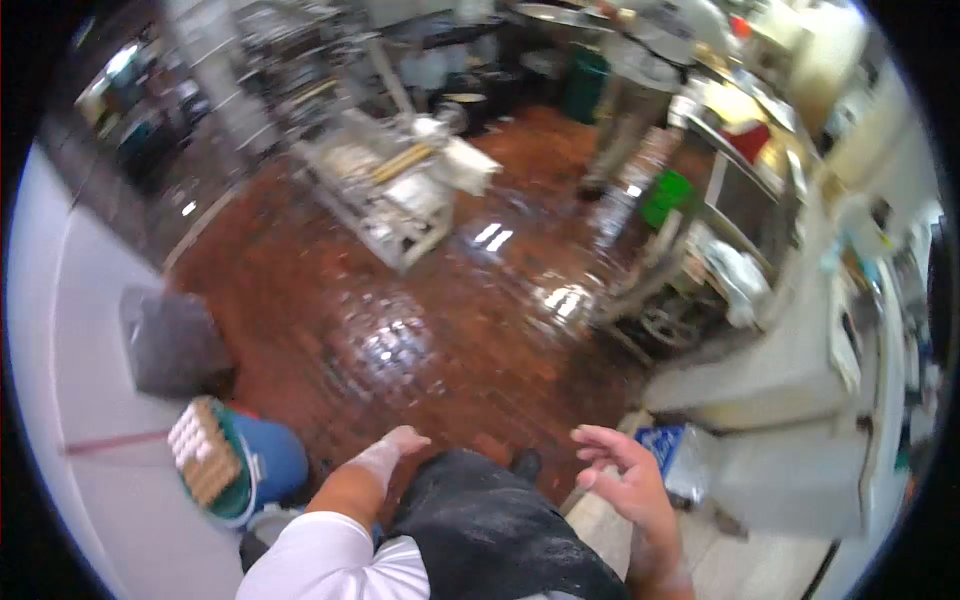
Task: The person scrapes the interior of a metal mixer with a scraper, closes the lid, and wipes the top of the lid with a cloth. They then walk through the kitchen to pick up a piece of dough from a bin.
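Observation:
My left hand (405,440) hangs low over the reddish-brown floor (420,350), left of my dark apron (490,530). Its fingers are blurred and too small to make out. On the right, my right hand (622,472) is raised with its fingers apart and nothing between them. It is nearest to a blue and clear package (662,447) on a pale surface beside it. Neither hand is seen touching anything.
A blue bucket (275,458) at the lower left bears trays of eggs (205,450). Behind it stands a grey bin (172,342). A cart (400,200) and a person (640,75) are farther off. A green container (665,198) is near the right-hand equipment.

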Tool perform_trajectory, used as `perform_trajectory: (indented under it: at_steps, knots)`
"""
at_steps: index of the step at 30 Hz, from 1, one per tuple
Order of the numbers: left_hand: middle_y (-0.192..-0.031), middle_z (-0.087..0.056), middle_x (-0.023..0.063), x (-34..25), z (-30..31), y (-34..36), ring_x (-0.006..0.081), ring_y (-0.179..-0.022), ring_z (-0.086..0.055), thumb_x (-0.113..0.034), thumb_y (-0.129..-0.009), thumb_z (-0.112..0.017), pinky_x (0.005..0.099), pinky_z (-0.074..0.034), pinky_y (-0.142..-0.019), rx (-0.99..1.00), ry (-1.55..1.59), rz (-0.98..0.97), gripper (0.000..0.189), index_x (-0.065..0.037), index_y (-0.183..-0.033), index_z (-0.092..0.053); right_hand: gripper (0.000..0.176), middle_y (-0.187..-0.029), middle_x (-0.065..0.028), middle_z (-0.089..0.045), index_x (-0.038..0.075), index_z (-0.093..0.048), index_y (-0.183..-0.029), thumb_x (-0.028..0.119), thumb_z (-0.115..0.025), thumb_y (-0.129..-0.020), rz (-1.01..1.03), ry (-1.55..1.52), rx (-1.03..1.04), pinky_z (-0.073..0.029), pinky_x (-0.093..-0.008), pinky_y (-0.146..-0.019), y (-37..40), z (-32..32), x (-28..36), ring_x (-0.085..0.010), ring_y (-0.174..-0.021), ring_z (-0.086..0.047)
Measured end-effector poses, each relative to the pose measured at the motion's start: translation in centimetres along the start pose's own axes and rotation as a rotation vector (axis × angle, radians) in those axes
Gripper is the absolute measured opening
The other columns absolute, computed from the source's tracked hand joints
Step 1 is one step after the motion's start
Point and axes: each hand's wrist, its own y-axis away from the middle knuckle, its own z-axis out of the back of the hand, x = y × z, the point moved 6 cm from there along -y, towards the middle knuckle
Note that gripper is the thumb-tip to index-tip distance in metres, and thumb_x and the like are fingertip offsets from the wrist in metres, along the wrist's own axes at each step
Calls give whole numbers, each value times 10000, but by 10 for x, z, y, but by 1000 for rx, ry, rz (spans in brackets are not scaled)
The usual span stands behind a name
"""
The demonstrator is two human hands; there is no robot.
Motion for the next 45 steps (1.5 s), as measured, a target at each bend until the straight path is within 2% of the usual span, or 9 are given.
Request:
perform_trajectory:
  at_steps: [6, 9, 16, 25, 30, 35, 37, 39, 45]
  knots:
    - [-1087, -613, 215, -7, 22, 111, 367, -1013, -583, -391, -766, -535, 402, -473, -835, -87, -129, -84, 435, -70, -1031, -660, 434, -893, -32, -638, 13, -565, -1169, 243, -668, -816, -501, -130, -118, -459, -229, -611, -47, 47, -231, -100, -726, -583]
    - [-1051, -622, 214, 87, -38, 78, 378, -1012, -578, -414, -813, -486, 404, -459, -866, -134, -262, 31, 407, -145, -1064, -660, 400, -897, -45, -655, 4, -575, -1142, 227, -659, -821, -522, -58, -4, -456, -242, -556, -68, 62, -280, -103, -659, -598]
    - [-1050, -629, 224, 16, -50, 114, 345, -1015, -589, -481, -758, -565, 385, -450, -871, -249, 429, 340, 537, -2, -974, -675, 433, -980, -135, -672, 4, -646, -1047, 349, -652, -785, -285, 403, 205, -494, -321, -760, -177, 96, -275, -221, -872, -643]
    - [-1021, -637, 210, 13, -6, 44, 321, -998, -598, -520, -777, -557, 362, -455, -875, -151, 307, 340, 547, -44, -1023, -666, 282, -597, -57, -590, 59, -634, -673, 309, -589, -796, -672, 489, 186, -409, -313, -432, -201, 148, -314, -163, -500, -545]
    - [-1140, -583, 231, 27, 61, -20, 372, -1083, -545, -513, -778, -529, 395, -424, -923, -183, 371, 371, 595, 0, -1059, -636, 259, -609, -96, -604, 47, -637, -701, 268, -577, -822, -401, 549, 386, -431, -359, -452, -192, 157, -304, -194, -507, -564]
    - [-1012, -647, 193, 2, 127, -94, 336, -946, -609, -495, -774, -559, 380, -466, -857, -183, 194, 221, 502, -40, -940, -691, 263, -554, -69, -544, 42, -632, -755, 286, -580, -838, -819, 300, 34, -425, -352, -473, -198, 179, -332, -177, -488, -512]
    - [-1048, -628, 215, -24, 160, -97, 348, -1039, -576, -502, -772, -520, 385, -435, -908, -139, 294, 189, 562, -1, -981, -665, 294, -627, -79, -606, 29, -649, -809, 318, -602, -829, -501, 395, 134, -457, -337, -513, -215, 181, -360, -175, -544, -574]
    - [-1023, -640, 199, -44, 181, -112, 342, -1014, -586, -500, -788, -509, 390, -441, -898, -157, 245, 84, 543, -7, -939, -676, 346, -734, -71, -652, 30, -664, -922, 354, -622, -813, -835, 312, -14, -474, -315, -547, -219, 153, -288, -165, -626, -611]
    - [-1082, -613, 207, -52, 169, -191, 394, -973, -580, -446, -853, -460, 415, -445, -879, -20, -222, -163, 418, -126, -1038, -655, 417, -876, -45, -649, 47, -657, -1045, 389, -650, -806, -778, 174, -14, -462, -294, -535, -274, 162, -280, -149, -644, -587]
